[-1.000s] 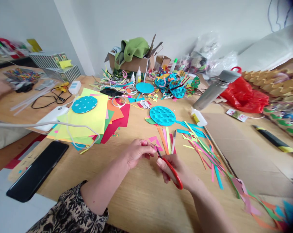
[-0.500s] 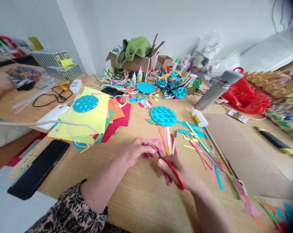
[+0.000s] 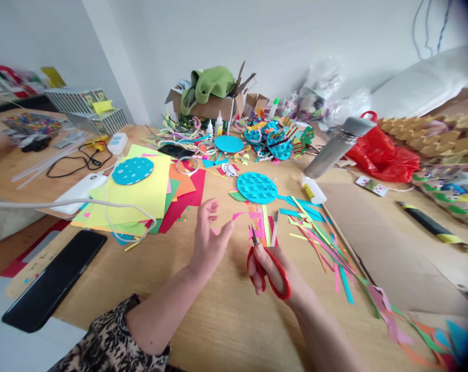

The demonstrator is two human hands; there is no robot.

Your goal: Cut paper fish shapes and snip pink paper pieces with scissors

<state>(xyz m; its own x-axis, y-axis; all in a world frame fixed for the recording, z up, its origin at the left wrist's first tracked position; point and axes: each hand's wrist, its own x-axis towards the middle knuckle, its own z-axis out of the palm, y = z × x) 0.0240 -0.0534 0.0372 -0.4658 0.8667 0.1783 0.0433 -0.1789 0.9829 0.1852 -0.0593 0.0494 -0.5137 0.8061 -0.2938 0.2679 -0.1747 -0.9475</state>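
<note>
Bare wood on the brown tabletop (image 3: 211,336) runs along the near edge, between the long black phone (image 3: 56,281) and the right forearm, with the left forearm cutting across it. A narrow gap lies between the open left hand (image 3: 208,237) and the red-handled metal scissors (image 3: 285,281) in the right hand (image 3: 273,266). Beyond, a lane passes between the stacked coloured paper sheets (image 3: 141,201) and the dimpled blue oval disc (image 3: 257,188); the brown cardboard box (image 3: 206,109) blocks its far end. Rightward, tangled coloured paper strips (image 3: 346,287) and the tall grey metal bottle (image 3: 330,155) obstruct reaching
</note>
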